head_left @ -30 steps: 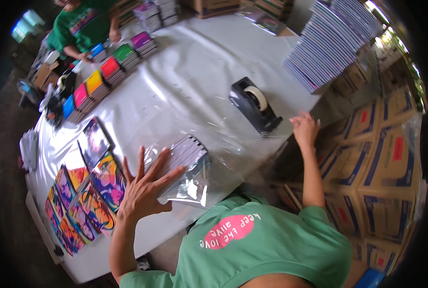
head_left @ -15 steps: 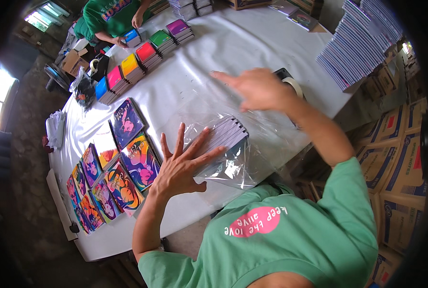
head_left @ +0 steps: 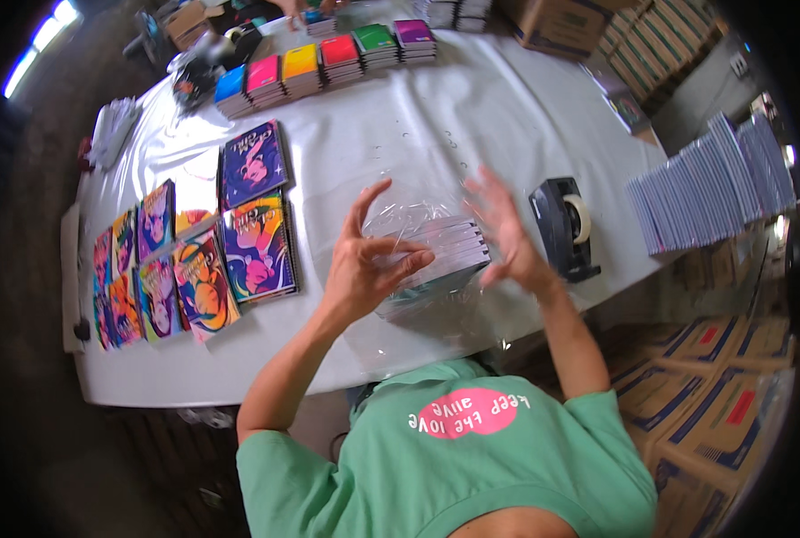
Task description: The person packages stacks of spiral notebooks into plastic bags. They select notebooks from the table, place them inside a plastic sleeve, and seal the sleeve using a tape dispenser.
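Note:
A stack of spiral notebooks (head_left: pixel 454 248) lies in front of me, edges showing, under a loose clear plastic sheet (head_left: pixel 400 208). My left hand (head_left: pixel 357 269) is over its left side, fingers apart; whether it touches the plastic I cannot tell. On the other side hovers my right hand (head_left: pixel 513 240), slightly blurred, with its fingers spread and nothing seen in them. Just right of that hand stands a black tape dispenser (head_left: pixel 557 235) with a roll of tape.
Colourful illustrated notebooks (head_left: pixel 255 247) lie in rows at left. Small notebook stacks (head_left: pixel 337 56) line the far side, near another person's hand (head_left: pixel 285 7). Tall notebook piles (head_left: pixel 687 199) stand at right, with cardboard cartons (head_left: pixel 723 421) below the table's right edge.
My right hand has come back from the tape dispenser side to the notebook stack. My left hand has lifted from lying flat, its fingers now bent. The whole view has turned.

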The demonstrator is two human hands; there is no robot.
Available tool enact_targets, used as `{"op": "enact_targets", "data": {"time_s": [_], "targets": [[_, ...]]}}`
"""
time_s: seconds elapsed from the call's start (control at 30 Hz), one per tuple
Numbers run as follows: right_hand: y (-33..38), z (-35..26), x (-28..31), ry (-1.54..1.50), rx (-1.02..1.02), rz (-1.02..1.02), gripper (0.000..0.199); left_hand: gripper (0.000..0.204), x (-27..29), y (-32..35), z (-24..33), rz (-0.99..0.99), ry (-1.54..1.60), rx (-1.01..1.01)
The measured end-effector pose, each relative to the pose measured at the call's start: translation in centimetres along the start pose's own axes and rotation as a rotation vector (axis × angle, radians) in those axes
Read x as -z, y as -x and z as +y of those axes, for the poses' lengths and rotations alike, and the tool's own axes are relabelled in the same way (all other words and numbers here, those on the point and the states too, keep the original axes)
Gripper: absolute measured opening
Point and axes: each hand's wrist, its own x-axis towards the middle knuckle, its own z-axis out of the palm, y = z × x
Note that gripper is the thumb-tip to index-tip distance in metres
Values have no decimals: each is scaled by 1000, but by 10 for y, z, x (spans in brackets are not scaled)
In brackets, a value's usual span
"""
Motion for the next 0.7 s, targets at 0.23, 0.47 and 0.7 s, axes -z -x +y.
{"op": "enact_targets", "data": {"time_s": [0.23, 0.47, 0.7], "targets": [[-7, -6, -33, 323, -306, 70, 130, 38, 16, -2, -19, -147, -89, 184], [-44, -5, -14, 115, -622, -127, 30, 15, -2, -5, -25, 106, 11, 54], [-43, -4, -22, 423, -329, -120, 12, 31, 17, 0, -33, -99, 186, 264]]}}
